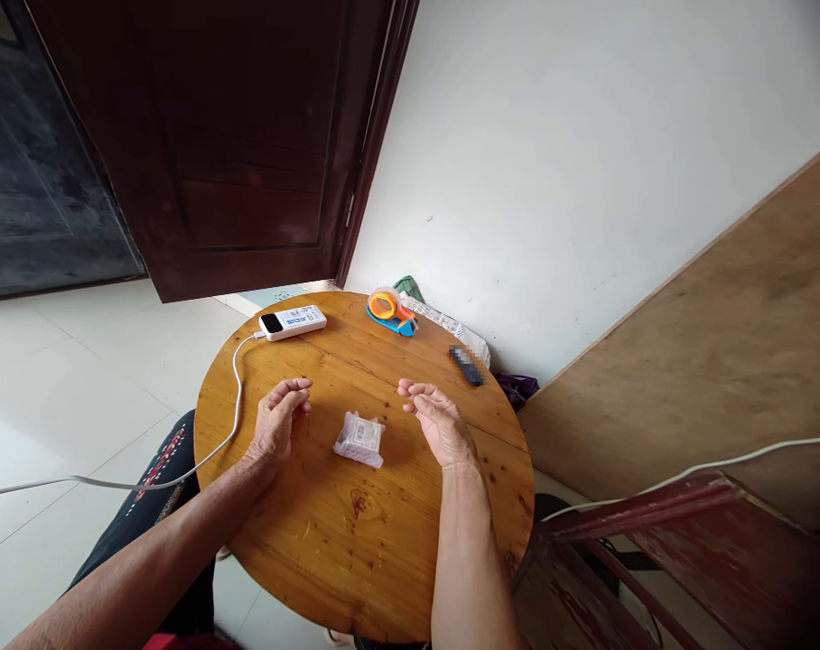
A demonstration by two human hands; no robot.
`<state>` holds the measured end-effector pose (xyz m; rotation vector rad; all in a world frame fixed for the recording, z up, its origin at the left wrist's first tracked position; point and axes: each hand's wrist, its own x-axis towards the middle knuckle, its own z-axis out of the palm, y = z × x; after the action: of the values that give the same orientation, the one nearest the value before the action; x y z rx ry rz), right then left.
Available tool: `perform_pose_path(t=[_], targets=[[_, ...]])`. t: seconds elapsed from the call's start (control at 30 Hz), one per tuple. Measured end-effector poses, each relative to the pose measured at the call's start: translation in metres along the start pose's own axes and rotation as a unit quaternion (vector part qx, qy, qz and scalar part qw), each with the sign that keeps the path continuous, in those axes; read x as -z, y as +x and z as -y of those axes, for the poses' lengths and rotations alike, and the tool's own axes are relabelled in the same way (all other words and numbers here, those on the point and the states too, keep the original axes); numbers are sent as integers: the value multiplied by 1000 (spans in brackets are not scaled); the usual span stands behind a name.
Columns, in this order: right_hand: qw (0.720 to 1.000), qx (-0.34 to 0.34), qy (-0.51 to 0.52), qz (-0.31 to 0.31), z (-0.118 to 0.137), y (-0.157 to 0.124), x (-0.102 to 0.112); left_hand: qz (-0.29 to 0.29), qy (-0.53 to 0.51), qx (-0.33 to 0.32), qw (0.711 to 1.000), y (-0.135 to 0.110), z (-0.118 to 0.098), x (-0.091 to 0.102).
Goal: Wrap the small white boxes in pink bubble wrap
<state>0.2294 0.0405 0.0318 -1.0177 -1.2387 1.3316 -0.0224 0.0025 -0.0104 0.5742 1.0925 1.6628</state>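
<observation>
A small packet in clear bubble wrap [359,440], with a printed white label on top, lies on the round wooden table [356,560] between my hands, touched by neither. To its left, my left hand [278,422] is held with loosely curled fingers and nothing visible in it. On the other side, my right hand [441,420] faces inward, fingers bent and a little apart, holding nothing. Beyond the packet, a blue tape dispenser [400,325] carries an orange-cored roll of tape [384,305].
A white power-bank-like device [293,322] with a dark screen sits at the table's far left, its white cable [237,397] running off left. A dark blurred object [465,365] lies far right. Behind stand a white wall [552,162] and a dark red door [240,144]; a wooden frame [654,506] is at right.
</observation>
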Motion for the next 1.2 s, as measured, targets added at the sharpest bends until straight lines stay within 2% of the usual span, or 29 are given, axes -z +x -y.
perform_pose_path(t=[0.13, 0.23, 0.3, 0.37, 0.47, 0.53, 0.63, 0.77, 0.87, 1.0, 1.1, 1.2], targets=[[989, 15, -87, 120, 8, -7, -2, -4, 7, 6, 1000, -1, -1, -1], [960, 22, -177, 217, 8, -9, -2, -5, 24, 20, 999, -2, -2, -2], [942, 29, -218, 254, 7, -8, -5, 1, 51, 24, 998, -3, -2, -3], [934, 40, -240, 264, 5, -8, -9, 18, 91, 15, 996, -5, -2, -4], [943, 55, -230, 234, 3, -7, -14, 59, 159, -17, 985, -9, -2, -6], [962, 46, -197, 180, 2, -6, -16, 79, 210, -49, 973, -12, -3, -7], [984, 17, -153, 89, 0, -2, -13, 111, 292, -108, 944, -16, -5, -8], [986, -10, -165, 6, -6, 2, -11, 162, 378, -166, 896, -21, -4, -8], [974, -15, -228, -9, -16, 4, -19, 204, 442, -205, 849, -23, 1, -8], [971, 4, -238, 29, -32, 5, -40, 242, 515, -243, 786, -23, 10, -7], [983, 7, -182, 13, -36, 6, -49, 258, 507, -244, 785, -25, 11, -7], [993, 23, -108, -48, -29, 5, -47, 275, 445, -229, 821, -29, 8, -7]])
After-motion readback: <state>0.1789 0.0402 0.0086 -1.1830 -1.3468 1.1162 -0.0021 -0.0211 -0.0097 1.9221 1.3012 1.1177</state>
